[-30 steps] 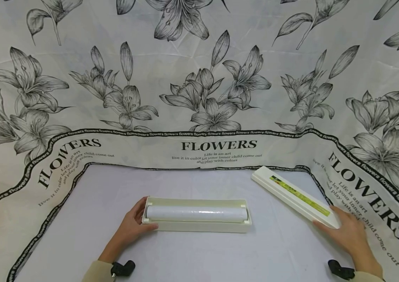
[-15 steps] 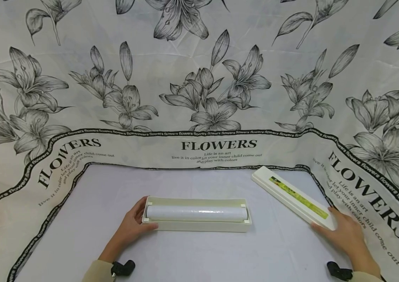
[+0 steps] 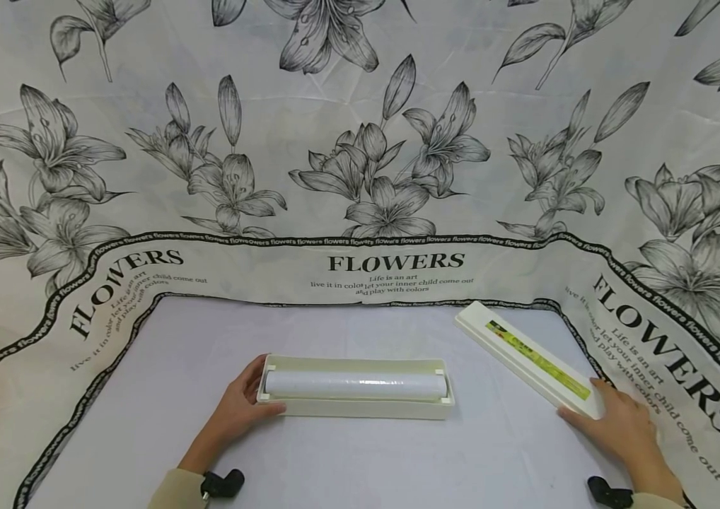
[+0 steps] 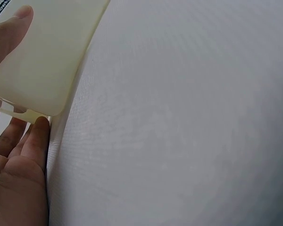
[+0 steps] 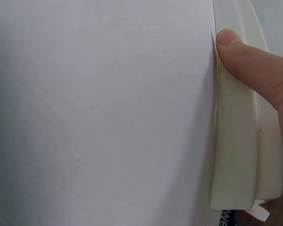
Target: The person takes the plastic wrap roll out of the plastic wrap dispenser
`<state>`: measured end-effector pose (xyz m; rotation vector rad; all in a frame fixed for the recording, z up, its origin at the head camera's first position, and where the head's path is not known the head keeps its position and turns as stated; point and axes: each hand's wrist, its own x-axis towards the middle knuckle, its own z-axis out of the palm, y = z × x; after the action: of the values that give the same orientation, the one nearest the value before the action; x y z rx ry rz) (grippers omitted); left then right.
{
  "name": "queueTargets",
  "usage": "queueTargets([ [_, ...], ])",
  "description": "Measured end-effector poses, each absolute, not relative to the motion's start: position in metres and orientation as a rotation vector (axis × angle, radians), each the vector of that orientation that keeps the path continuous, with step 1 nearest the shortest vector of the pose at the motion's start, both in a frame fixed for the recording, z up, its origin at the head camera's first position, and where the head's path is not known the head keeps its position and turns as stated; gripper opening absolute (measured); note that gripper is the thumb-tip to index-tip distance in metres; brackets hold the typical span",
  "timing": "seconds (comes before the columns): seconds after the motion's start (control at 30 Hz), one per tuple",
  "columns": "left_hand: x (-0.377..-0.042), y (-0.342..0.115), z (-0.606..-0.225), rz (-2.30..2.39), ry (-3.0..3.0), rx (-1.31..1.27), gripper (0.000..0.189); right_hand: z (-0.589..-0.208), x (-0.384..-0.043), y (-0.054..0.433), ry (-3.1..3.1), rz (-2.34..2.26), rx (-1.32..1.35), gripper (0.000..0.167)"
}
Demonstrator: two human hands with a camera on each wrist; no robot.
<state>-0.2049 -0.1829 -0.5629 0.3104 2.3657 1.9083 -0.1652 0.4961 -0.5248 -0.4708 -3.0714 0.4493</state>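
Note:
A long cream plastic box (image 3: 360,410) sits on the white cloth, its top off. Inside lies a shiny white roll of plastic wrap (image 3: 360,385). My left hand (image 3: 242,410) grips the box's left end, thumb on the front wall and fingers round the end. The left wrist view shows the front wall (image 4: 42,56) close beneath that thumb. At the right, my right hand (image 3: 621,424) holds the near end of the box's long cream lid (image 3: 471,318), which slants away to the back left. A yellow-green label (image 3: 538,359) runs along its top. In the right wrist view, the thumb (image 5: 240,52) presses the lid's side.
A white cloth (image 3: 366,466) covers the work surface. Around it runs a flower-printed sheet (image 3: 398,205) with black borders and lettering, rising behind. Black wrist straps (image 3: 223,484) show at both sleeves.
My right hand has shifted slightly left, bringing the near end of the lid with it, so the lid's angle is a little steeper. The left hand and the box stay put.

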Motion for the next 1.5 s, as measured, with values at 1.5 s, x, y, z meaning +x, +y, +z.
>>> queueTargets([
  [1.5, -0.206, -0.182, -0.565, 1.920, 2.352, 0.289, 0.107, -0.479, -0.171, 0.429, -2.923, 0.392, -0.083, 0.098],
])
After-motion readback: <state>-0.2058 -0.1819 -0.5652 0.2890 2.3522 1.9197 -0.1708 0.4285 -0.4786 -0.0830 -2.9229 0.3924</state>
